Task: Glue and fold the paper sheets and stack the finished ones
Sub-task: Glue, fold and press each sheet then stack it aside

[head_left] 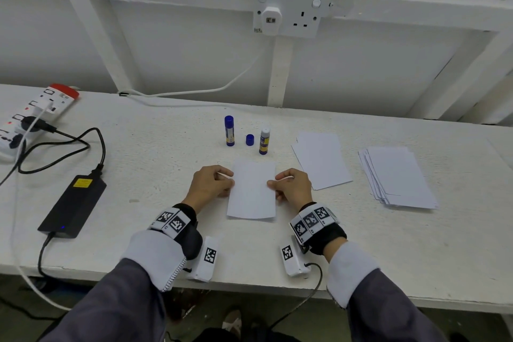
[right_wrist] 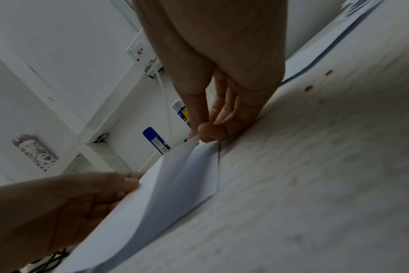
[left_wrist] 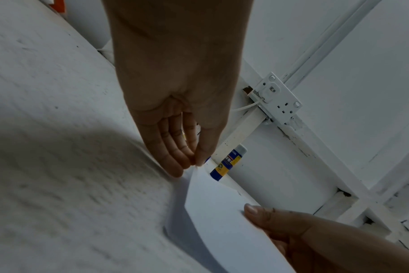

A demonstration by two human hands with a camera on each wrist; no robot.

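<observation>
A white paper sheet [head_left: 252, 189] lies folded over in front of me on the white table [head_left: 155, 164], its upper layer bowed up. My left hand [head_left: 219, 179] pinches its left edge, seen close in the left wrist view as the left hand [left_wrist: 192, 162] on the paper sheet [left_wrist: 222, 212]. My right hand [head_left: 280, 182] pinches the right edge; the right wrist view shows the right hand [right_wrist: 206, 133] holding two layers of the paper sheet [right_wrist: 175, 181]. Behind stand a capped glue stick [head_left: 229, 130], a loose blue cap [head_left: 249, 139] and an uncapped glue stick [head_left: 264, 140].
Two piles of white sheets lie to the right: a near pile [head_left: 322, 161] and a fanned pile [head_left: 397, 178]. A black power adapter [head_left: 73, 204] with cables and a power strip [head_left: 36, 114] occupy the left. A wall socket [head_left: 288, 11] hangs behind.
</observation>
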